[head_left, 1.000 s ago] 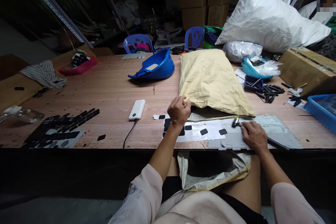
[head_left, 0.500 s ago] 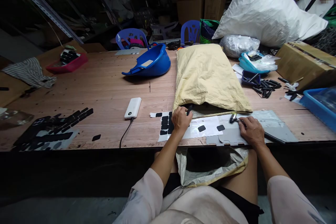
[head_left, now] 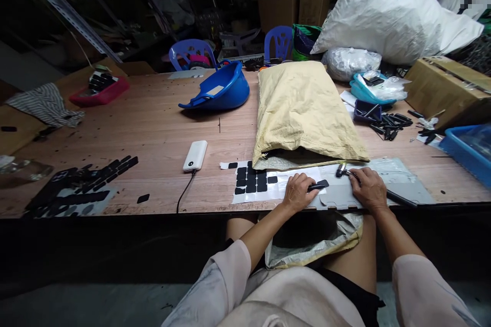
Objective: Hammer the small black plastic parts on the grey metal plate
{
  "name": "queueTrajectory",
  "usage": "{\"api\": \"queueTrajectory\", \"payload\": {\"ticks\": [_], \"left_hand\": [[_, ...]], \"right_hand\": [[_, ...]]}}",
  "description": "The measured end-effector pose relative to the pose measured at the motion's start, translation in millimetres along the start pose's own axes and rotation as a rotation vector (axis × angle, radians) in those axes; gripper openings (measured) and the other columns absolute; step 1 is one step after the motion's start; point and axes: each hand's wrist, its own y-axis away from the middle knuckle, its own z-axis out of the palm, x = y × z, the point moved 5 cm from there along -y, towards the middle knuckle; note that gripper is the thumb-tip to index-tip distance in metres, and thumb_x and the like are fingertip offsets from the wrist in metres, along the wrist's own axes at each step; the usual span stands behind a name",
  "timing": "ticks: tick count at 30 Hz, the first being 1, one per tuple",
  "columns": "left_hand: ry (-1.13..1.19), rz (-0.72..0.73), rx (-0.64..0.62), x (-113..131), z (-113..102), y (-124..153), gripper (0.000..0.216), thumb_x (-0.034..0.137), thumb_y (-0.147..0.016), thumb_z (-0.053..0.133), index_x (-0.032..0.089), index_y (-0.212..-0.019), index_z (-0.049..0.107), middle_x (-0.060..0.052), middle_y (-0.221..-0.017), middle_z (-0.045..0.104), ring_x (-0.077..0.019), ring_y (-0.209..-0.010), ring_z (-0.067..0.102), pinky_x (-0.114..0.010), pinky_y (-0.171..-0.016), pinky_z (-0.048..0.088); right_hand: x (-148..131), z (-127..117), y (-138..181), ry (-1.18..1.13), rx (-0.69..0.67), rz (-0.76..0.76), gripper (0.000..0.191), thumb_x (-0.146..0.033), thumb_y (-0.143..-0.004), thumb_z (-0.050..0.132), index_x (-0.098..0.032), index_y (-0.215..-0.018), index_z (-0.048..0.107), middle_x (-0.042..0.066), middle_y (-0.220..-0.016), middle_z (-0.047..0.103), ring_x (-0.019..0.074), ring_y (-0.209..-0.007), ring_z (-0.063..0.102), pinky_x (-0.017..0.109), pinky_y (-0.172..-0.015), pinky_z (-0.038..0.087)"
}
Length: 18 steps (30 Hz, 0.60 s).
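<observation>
Pale yellow, creased sacking forms the bag (head_left: 303, 107) lying on the desk (head_left: 153, 122), its near mouth slack over a dark inside. Half a second ago the left hand (head_left: 297, 191) was at that mouth; now it has come away, nearer the person, and hovers over or rests on the white sheet (head_left: 283, 184), fingers closed around a slim black piece (head_left: 316, 187). So the piece is out beside the right hand's work area, its tip at a black patch (head_left: 325, 183); whether the two touch I cannot tell. The right hand (head_left: 369, 188) has kept its place, curled around a hammer-like tool (head_left: 340, 169) with a shiny metal head and a long black handle that reaches out past the palm.

Matt black patches (head_left: 251, 180), flat squares with rounded corners, sit in tight rows on the left part of the sheet, which is thin and glossy. Right of it, a smooth grey sheet (head_left: 341, 197) lies under the tool, with clear film on its far part. On the lap, an open sack (head_left: 322, 255) shows a crinkled silvery lining. Farther off are a white plastic power bank (head_left: 195, 156) with a black cable, a glossy blue basin (head_left: 232, 87) tipped on its side, and a bulging white woven sack (head_left: 395, 15).
</observation>
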Motion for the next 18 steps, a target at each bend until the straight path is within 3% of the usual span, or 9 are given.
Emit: {"api": "queueTrajectory", "payload": {"ticks": [6, 13, 18], "left_hand": [[0.108, -0.048, 0.007, -7, 6, -5, 0.017, 0.03, -0.086, 0.081, 0.023, -0.101, 0.077, -0.004, -0.102, 0.069, -0.023, -0.103, 0.061, -0.036, -0.095, 0.047], [0.214, -0.175, 0.004, -9, 5, -9, 0.015, 0.028, -0.081, 0.084, 0.024, -0.095, 0.077, -0.001, -0.1, 0.07, -0.0213, -0.103, 0.062, -0.035, -0.094, 0.046], [0.228, -0.199, -0.003, -7, 3, -9, 0.015, 0.028, -0.08, 0.084, 0.025, -0.093, 0.077, 0.0, -0.099, 0.07, -0.0206, -0.102, 0.062, -0.035, -0.095, 0.046]], "right_hand": [[-8, -12, 1, -0.109, -0.016, 0.041, 0.029, -0.038, -0.098, 0.051, -0.023, -0.106, 0.074, 0.009, -0.099, 0.069, 0.0238, -0.088, 0.06, 0.037, -0.075, 0.044], [-60, -34, 22, -0.496, 0.015, 0.053, 0.029, -0.04, -0.102, 0.051, -0.025, -0.114, 0.073, 0.008, -0.101, 0.074, 0.0219, -0.094, 0.07, 0.036, -0.086, 0.056], [-86, -39, 27, -0.495, -0.016, 0.062, 0.032, -0.038, -0.102, 0.051, -0.025, -0.122, 0.072, 0.007, -0.098, 0.075, 0.021, -0.087, 0.071, 0.035, -0.08, 0.056]]}}
